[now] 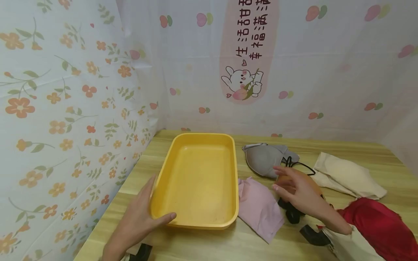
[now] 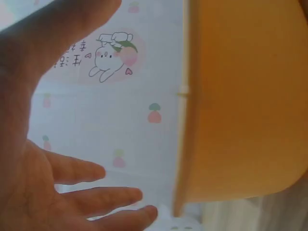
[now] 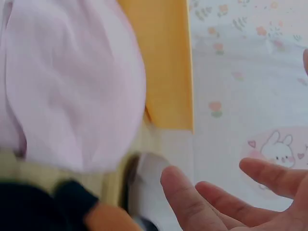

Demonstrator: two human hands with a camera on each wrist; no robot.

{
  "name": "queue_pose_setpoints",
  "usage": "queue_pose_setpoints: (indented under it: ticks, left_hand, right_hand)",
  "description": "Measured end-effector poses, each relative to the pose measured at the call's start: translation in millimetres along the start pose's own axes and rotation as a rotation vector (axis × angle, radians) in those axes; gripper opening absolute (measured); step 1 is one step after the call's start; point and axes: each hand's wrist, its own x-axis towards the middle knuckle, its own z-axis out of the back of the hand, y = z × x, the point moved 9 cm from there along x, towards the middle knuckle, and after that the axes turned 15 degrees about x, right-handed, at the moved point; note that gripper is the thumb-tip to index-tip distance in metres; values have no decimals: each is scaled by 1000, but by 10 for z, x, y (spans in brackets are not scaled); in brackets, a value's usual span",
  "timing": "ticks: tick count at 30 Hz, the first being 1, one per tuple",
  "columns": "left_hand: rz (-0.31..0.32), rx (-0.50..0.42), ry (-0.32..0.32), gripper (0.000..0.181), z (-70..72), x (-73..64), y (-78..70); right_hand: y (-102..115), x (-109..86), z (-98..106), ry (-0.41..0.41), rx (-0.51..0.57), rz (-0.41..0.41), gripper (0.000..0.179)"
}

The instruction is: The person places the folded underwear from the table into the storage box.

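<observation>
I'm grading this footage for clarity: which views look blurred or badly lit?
Head view: fairly even light, with the yellow tray clear; left wrist view: soft overall, the left hand in shade and the upper-left corner washed out; right wrist view: hazy, the pink cloth soft-edged, the dark object at lower left blurred.

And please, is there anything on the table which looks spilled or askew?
Nothing looks spilled. The pink cloth item lies askew beside the yellow tray, one corner pointing away, so it looks slightly untidy.
</observation>
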Motion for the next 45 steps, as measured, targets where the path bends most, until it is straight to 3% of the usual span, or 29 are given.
queue_pose_setpoints:
  ticks: [4, 7, 12, 19, 31, 39, 45]
  left_hand:
    - [16, -44, -2, 115, -51, -23, 47]
    - [49, -62, 35, 116, -88, -45, 85]
    - [116, -104, 109, 122, -151, -72, 146]
    - [179, -165, 164, 129, -253, -106, 196]
    - [136, -110, 146, 133, -301, -138, 207]
    - [149, -125, 156, 130, -342, -156, 232]
    - [146, -136, 155, 131, -340, -143, 228]
  right_hand:
    - [-86, 38, -118, 67, 109, -96, 58]
    - [-159, 61, -185, 101, 157, -174, 64]
    - [-269, 95, -261, 129, 121, -237, 73]
    - [-359, 130, -397, 153, -30, -231, 80]
    - [-269, 198, -572, 97, -343, -117, 92]
    - [-351, 254, -591, 82, -339, -214, 92]
    - [-376, 282, -576, 84, -236, -211, 91]
